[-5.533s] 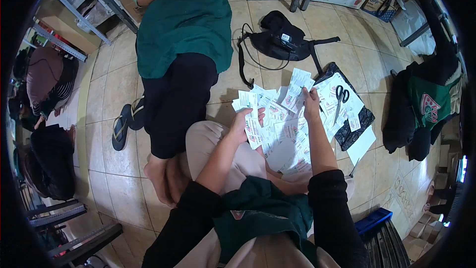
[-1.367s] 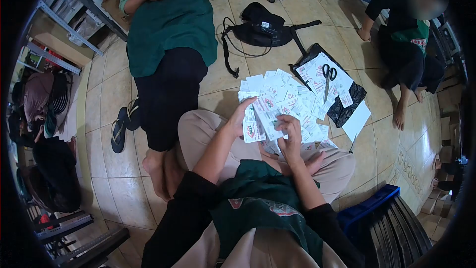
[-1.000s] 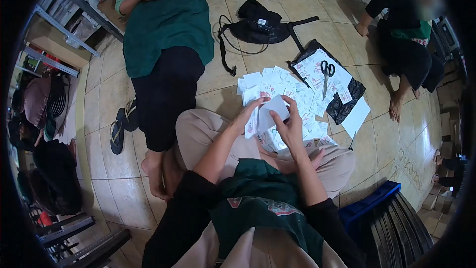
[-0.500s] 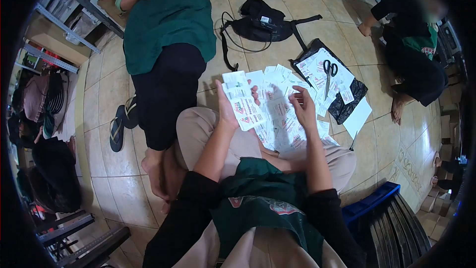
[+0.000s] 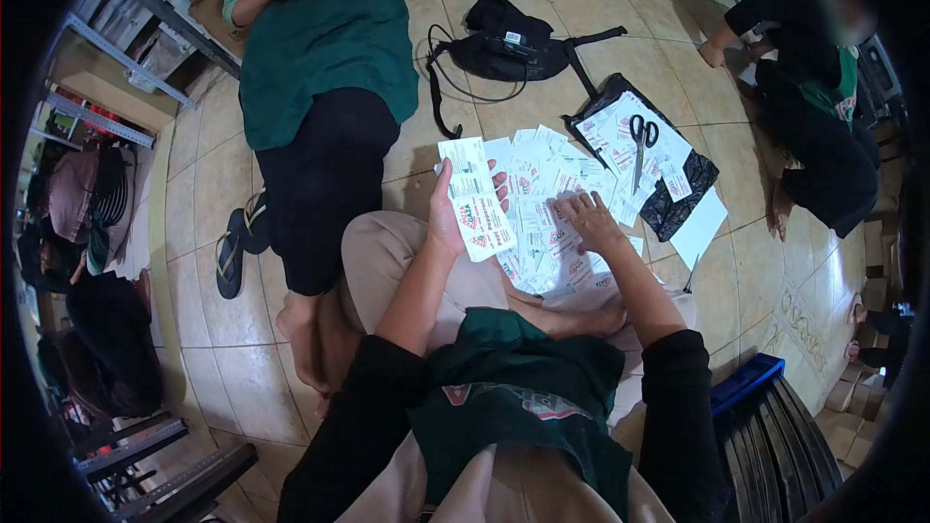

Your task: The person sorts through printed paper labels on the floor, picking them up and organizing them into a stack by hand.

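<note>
My left hand (image 5: 448, 213) holds a stack of printed white labels (image 5: 477, 201), its fingers wrapped around the far edge. Red logos and small text show on the top ones. My right hand (image 5: 589, 220) rests palm down on a spread pile of similar labels (image 5: 536, 252) on the floor, its fingers apart. Beyond the pile, black-handled scissors (image 5: 641, 143) lie on printed sheets on top of a black plastic bag (image 5: 668, 217). A plain white sheet (image 5: 699, 232) pokes out at the bag's right side.
A black waist bag (image 5: 511, 44) with straps lies on the tiles. A person in a green apron (image 5: 325, 58) sits at the left holding a dark device, sandals (image 5: 231, 257) nearby. Another person (image 5: 814, 107) sits at the far right. A blue-edged black object (image 5: 765, 416) stands lower right.
Both hands were together on the labels a second ago. My right hand has since parted from the stack and come down flat onto the pile; the stack stays in my left hand.
</note>
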A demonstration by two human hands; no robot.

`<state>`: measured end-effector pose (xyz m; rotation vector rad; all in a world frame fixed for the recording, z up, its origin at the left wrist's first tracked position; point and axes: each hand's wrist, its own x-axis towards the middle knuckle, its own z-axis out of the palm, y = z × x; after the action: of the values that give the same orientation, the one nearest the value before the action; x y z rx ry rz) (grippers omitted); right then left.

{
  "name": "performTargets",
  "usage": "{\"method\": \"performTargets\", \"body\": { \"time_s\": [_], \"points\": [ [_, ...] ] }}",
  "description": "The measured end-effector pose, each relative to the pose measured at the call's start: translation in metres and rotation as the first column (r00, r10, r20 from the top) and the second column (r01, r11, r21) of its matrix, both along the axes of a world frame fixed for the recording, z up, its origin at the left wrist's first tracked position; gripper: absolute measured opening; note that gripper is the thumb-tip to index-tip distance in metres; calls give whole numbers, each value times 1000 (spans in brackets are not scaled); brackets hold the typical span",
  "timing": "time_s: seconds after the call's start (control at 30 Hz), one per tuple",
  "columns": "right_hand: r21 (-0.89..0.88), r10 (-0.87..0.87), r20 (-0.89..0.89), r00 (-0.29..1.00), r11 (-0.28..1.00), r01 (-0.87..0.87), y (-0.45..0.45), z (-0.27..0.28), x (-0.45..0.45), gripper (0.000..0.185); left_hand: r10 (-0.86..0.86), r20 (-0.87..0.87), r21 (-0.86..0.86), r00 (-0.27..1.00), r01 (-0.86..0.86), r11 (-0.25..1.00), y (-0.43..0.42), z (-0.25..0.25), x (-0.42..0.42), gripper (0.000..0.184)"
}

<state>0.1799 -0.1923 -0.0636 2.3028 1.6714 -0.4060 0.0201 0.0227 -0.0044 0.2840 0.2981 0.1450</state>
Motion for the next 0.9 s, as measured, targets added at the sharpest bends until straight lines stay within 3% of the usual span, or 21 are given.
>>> {"method": "performTargets", "body": {
  "time_s": [0.3,0.4,0.47,0.5,0.63,0.7,0.8,0.9],
  "points": [
    [99,-86,-119,989,990,98,-6,-3,14,94,19,-81,31,997,-17,999,0,-3,-1,71],
    [40,-143,-199,970,987,154,-13,-10,21,80,30,-99,45,995,-26,999,1,-6,-1,71],
    [137,-70,-177,982,986,95,-21,-17,25,58,17,-117,27,993,-14,1000,2,-7,-1,71],
    [118,-121,-207,971,982,148,-24,-14,27,35,18,-116,24,993,-15,1000,1,-7,-1,71],
    [71,-169,-282,944,978,196,-40,-3,40,21,17,-131,17,991,-14,1000,1,-6,-1,66],
    [182,-226,-403,887,930,319,-44,0,55,14,14,-136,17,991,-11,1000,0,-7,0,66],
    [419,-300,-442,845,764,490,-44,22,64,9,23,-143,55,989,-16,998,0,-8,1,66],
    [480,-275,-402,873,749,457,-33,25,64,9,23,-148,44,989,-17,999,0,-9,1,69]
  ]
}}
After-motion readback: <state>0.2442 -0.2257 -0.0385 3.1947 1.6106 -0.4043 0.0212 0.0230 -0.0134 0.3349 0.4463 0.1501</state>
